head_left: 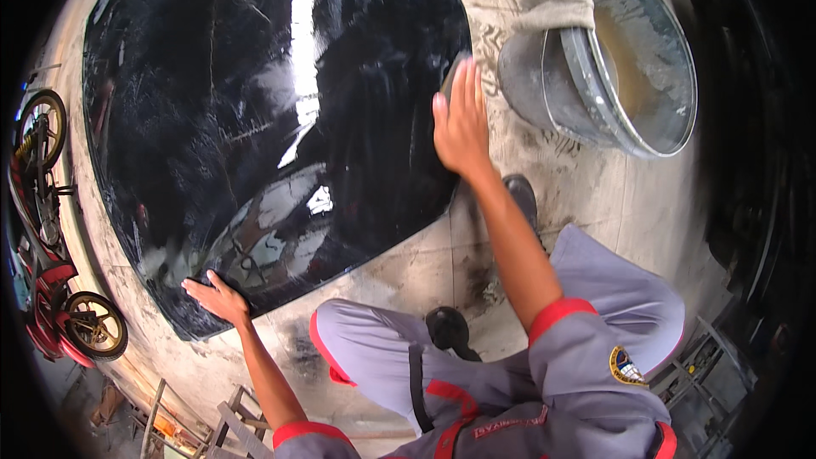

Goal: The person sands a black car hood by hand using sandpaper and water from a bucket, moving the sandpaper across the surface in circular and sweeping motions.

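Lying flat, the right hand (464, 126) mostly hides a pad (451, 78).

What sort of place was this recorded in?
Probably a vehicle repair workshop: there is a large glossy black panel, perhaps bodywork, with a bucket of murky liquid beside it and a red motorcycle at the left.
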The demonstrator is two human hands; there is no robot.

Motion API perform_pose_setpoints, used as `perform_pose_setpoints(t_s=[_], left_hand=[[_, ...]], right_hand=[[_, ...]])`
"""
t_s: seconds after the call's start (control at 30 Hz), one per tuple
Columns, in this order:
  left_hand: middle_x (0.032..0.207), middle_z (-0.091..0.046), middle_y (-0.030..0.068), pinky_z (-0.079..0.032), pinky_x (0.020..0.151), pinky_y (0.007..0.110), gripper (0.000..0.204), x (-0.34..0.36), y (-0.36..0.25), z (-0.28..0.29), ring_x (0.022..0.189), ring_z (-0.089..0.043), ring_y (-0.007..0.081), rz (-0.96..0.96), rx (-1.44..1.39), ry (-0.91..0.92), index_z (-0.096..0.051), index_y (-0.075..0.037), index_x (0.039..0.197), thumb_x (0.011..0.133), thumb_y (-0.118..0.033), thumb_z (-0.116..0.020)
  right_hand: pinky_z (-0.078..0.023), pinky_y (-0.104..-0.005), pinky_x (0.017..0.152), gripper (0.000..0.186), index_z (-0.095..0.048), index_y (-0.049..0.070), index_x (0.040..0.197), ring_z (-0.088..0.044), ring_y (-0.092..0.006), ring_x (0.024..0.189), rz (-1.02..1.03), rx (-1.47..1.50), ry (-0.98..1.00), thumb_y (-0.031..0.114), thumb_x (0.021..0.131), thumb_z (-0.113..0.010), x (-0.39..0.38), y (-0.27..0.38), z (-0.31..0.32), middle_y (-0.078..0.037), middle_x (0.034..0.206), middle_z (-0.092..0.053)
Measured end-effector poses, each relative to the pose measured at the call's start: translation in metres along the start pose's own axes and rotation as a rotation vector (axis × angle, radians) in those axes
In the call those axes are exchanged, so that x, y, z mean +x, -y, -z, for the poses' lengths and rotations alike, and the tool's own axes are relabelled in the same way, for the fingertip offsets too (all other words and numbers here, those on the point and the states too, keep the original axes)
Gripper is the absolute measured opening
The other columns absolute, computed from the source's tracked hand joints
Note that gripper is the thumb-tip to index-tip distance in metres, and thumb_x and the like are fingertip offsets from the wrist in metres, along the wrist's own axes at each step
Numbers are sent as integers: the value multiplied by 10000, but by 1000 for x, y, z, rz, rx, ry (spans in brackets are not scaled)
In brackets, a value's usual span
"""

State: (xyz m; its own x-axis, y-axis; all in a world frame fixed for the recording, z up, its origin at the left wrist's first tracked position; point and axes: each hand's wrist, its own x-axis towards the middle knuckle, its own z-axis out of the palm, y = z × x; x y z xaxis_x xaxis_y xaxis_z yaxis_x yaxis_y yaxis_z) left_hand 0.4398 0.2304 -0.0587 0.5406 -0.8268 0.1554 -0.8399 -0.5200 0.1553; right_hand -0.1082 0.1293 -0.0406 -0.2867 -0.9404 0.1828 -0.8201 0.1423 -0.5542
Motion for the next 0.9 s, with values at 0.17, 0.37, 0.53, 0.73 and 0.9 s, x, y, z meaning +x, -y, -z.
perform_pose_setpoints(t_s=[0.17,0.37,0.53,0.73,0.9], left_hand=[[1714,-135,200,-131,1258,524,849,3,12,11,1580,-137,384,12,17,-15,-164,0,1634,1069,-615,-322],[1713,-133,204,-123,1261,513,845,1,1,6,1580,-135,383,11,-24,-6,-163,5,1633,1073,-608,-318],[1713,-137,204,-118,1262,511,833,4,8,6,1579,-141,383,9,0,-6,-169,3,1633,1076,-599,-320],[1712,-139,206,-130,1258,515,832,4,3,9,1578,-139,388,7,0,-15,-170,3,1632,1077,-599,-317],[1712,-137,207,-130,1257,517,837,1,3,4,1580,-138,380,8,2,-6,-164,3,1633,1076,-603,-313]], right_hand=[[-201,-563,1239,714,-220,-108,1580,-186,-462,1552,5,12,187,232,1021,-505,-110,45,5,-319,1664,-176],[-178,-507,1260,686,-206,-109,1578,-192,-437,1552,70,-25,16,293,1071,-434,9,6,-2,-314,1664,-172],[-176,-555,1249,704,-197,-104,1585,-161,-442,1561,55,68,108,239,1043,-487,-34,18,3,-309,1673,-149],[-190,-539,1250,705,-200,-114,1578,-167,-453,1556,141,40,27,290,1058,-453,22,10,-1,-320,1668,-150],[-207,-541,1244,714,-211,-122,1571,-185,-463,1548,98,6,-30,275,1049,-493,22,20,-15,-331,1660,-158]])
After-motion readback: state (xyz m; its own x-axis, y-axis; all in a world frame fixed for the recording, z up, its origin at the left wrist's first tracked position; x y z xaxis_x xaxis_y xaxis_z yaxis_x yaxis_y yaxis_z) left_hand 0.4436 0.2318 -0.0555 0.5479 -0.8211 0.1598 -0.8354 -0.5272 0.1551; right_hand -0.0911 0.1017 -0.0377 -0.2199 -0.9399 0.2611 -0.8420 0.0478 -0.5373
